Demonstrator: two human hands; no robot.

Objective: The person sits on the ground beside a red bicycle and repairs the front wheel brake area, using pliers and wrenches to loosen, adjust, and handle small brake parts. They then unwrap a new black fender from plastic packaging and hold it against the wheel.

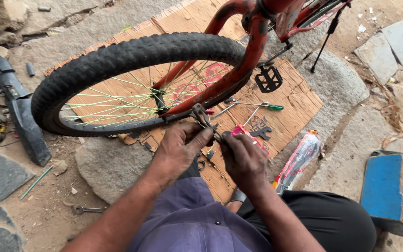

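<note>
A red bicycle frame [253, 42] stands over a brown cardboard sheet [299, 98], its front wheel with a knobby black tyre [131, 53] and green spokes facing me. My left hand [178, 149] grips the metal brake part [200, 114] at the lower rim. My right hand [244, 158] is closed beside it on a small dark tool or part, mostly hidden by the fingers. The two hands touch at the fingertips.
A green-handled screwdriver [260, 106], a flat spanner [261, 133] and a red packet lie on the cardboard. A black pedal [268, 78] hangs above them. A black mudguard [17, 105] lies left, a wrench [84, 209] on the dirt, a blue box [388, 191] right, a plastic-wrapped item [299, 158] nearby.
</note>
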